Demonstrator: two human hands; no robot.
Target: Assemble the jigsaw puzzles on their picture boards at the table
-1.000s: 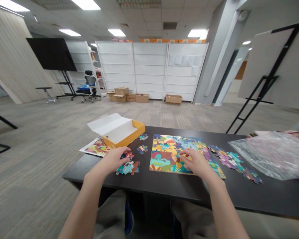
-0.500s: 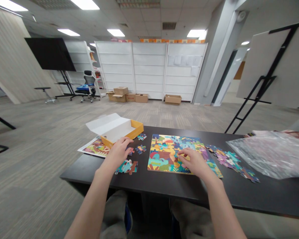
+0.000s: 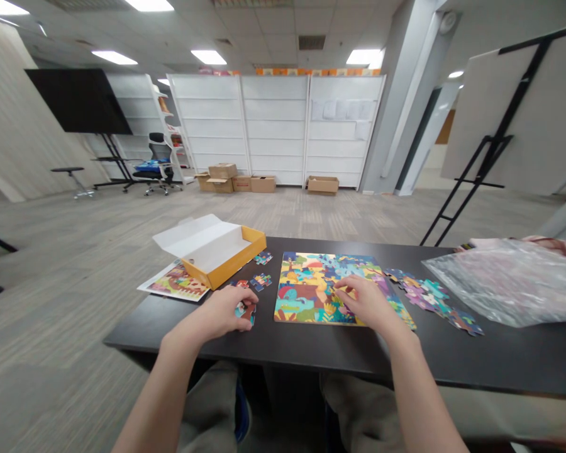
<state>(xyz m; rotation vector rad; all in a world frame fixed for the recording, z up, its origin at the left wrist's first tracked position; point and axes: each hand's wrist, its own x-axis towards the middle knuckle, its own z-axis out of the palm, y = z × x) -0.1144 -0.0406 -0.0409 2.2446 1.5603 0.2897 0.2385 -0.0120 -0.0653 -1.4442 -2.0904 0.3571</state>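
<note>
A colourful jigsaw puzzle [image 3: 297, 296] lies flat on the black table, its right side partly covered by my right hand [image 3: 368, 302]. The thumb and forefinger of that hand are bent together over the puzzle, on a yellowish puzzle piece [image 3: 349, 294] that is mostly hidden. To the puzzle's left, my left hand [image 3: 219, 313] is low over a small heap of loose pieces [image 3: 246, 313], thumb and fingers apart around them. More loose pieces [image 3: 261, 281] lie just beyond it. A long group of pieces [image 3: 427, 294] spreads to the right of the puzzle.
Behind my left hand stands an open yellow box [image 3: 226, 267] with a white lid, next to a printed picture sheet [image 3: 179, 282]. A clear plastic bag [image 3: 509, 283] covers the table's right part. Beyond are cardboard boxes [image 3: 263, 184] and white shelves [image 3: 276, 132].
My left hand has moved down and nearer, from beside the box onto the heap of loose pieces. My right hand keeps its place over the puzzle. The view has shifted slightly.
</note>
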